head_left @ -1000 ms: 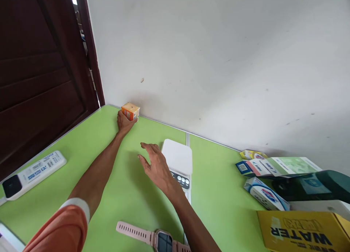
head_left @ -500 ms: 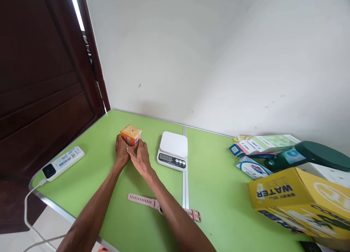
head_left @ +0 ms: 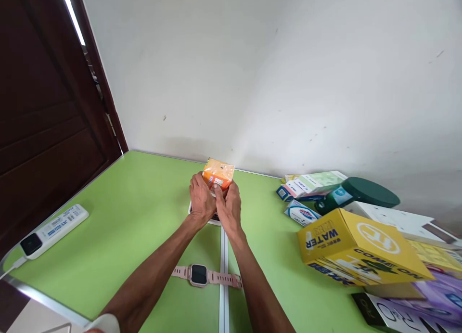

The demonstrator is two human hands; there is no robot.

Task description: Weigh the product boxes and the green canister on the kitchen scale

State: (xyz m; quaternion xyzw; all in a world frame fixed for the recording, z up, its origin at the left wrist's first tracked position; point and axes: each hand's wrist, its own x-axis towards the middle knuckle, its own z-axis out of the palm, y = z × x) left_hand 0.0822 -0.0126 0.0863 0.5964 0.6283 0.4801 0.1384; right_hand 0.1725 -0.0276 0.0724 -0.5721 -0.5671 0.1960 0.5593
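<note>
Orange-and-yellow plastic-wrapped pack [head_left: 218, 173] at ctr of frame, clamped betw. L hand [head_left: 202, 197] & R hand [head_left: 228, 205], one each side, thumbs on near face. White kitchen scale [head_left: 214, 222] right below the hands, mostly hidden; can't tell if pack touches it. Pink-strapped smartwatch [head_left: 198, 275] lies lower ctr, on green tabletop [head_left: 151, 236]. White power strip [head_left: 54, 231] lower L. Yellow cardboard "WATER" box [head_left: 357, 246] lower R, nr dark green plastic bottle [head_left: 361, 193].

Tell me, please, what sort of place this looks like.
Probably a room at home: a pink smartwatch, a white power strip and a dark green bottle share a green table.
</note>
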